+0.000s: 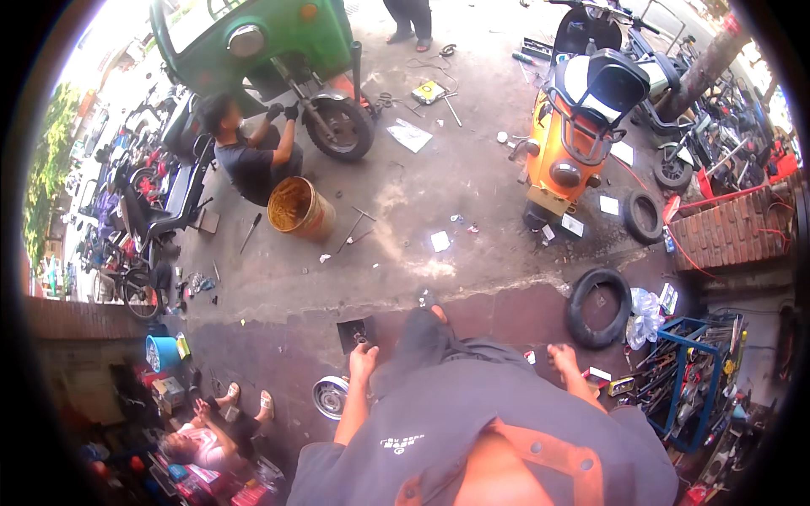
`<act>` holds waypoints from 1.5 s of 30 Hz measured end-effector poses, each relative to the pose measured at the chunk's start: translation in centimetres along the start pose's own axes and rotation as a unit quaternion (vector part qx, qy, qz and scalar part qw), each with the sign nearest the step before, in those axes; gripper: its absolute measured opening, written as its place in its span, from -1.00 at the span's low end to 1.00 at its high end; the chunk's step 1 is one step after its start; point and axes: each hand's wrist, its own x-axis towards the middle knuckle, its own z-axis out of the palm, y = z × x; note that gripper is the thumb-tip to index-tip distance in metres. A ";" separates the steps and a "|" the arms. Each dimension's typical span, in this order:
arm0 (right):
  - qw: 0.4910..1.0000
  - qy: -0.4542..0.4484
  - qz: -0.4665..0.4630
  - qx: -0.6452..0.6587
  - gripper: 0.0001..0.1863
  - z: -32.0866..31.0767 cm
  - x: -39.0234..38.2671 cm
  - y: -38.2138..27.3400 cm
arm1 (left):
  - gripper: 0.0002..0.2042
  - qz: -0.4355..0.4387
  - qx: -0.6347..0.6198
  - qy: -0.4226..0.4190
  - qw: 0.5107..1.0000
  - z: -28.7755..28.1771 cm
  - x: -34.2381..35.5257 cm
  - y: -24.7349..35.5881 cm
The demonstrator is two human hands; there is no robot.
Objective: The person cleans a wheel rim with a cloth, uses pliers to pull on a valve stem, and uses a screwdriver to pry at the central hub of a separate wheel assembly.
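Nearby, a silver wheel is facing up beside the left forearm; the left hand is curling by a dark panel of unclear long axis, the right hand curling too, holds uncertain; beyond, a co-worker is crouching.

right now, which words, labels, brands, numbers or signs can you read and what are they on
Dark grey cloth shirt: small white print, which I won't copy out.
Flat yellow rectangular package on the grey ground: markings too small and blurred to read.
Small red-and-white box near the right hand: any print too small to read.
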 end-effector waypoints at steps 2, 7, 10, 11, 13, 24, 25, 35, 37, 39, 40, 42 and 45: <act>0.998 0.011 -0.064 0.003 -0.65 1.3 0.9 -4.5 | -0.65 0.017 -0.001 -0.003 1.000 -1.2 2.3 2.0; 0.990 0.022 -0.129 0.055 -0.58 4.8 0.0 -15.2 | -0.74 -0.011 -0.064 -0.029 0.997 -3.8 7.0 5.7; 0.988 0.000 -0.152 0.032 -0.54 6.3 0.3 -17.8 | -0.76 -0.050 -0.074 -0.005 0.996 -4.2 10.2 6.1; 0.990 0.004 -0.141 0.028 -0.53 6.7 0.7 -18.2 | -0.74 -0.071 -0.092 -0.033 0.993 -4.2 11.1 6.8; 0.992 0.014 -0.124 0.014 -0.52 6.9 2.2 -17.0 | -0.73 -0.072 -0.085 -0.048 0.993 -4.3 10.3 11.6; 0.999 0.028 0.032 -0.008 -0.68 6.4 15.4 -21.9 | -0.68 0.046 0.010 -0.033 0.998 2.7 24.6 12.5; 0.999 0.051 -0.003 -0.009 -0.66 6.1 17.8 -24.0 | -0.68 0.051 0.012 -0.040 0.998 4.0 25.8 15.6; 0.961 0.015 -0.267 -0.070 -0.56 6.3 26.0 -55.9 | -0.81 0.022 -0.088 -0.076 0.993 10.3 35.9 42.5; 0.954 0.026 -0.294 -0.058 -0.54 7.7 29.1 -59.6 | -0.75 0.046 -0.056 -0.099 0.992 11.6 39.8 44.6; 0.952 0.011 -0.304 -0.031 -0.52 8.9 32.0 -63.1 | -0.72 0.057 0.049 -0.094 0.993 12.1 44.5 45.0; 0.950 0.007 -0.309 -0.030 -0.52 9.5 33.2 -64.6 | -0.72 0.091 0.100 -0.075 0.988 12.5 47.4 43.9; 0.967 -0.001 -0.254 0.007 -0.50 10.9 35.6 -65.7 | -0.70 0.082 0.054 -0.079 0.992 13.0 51.7 45.3; 0.970 0.046 -0.231 -0.054 -0.55 11.6 39.5 -66.4 | -0.66 0.072 0.014 -0.084 0.994 12.9 57.5 48.9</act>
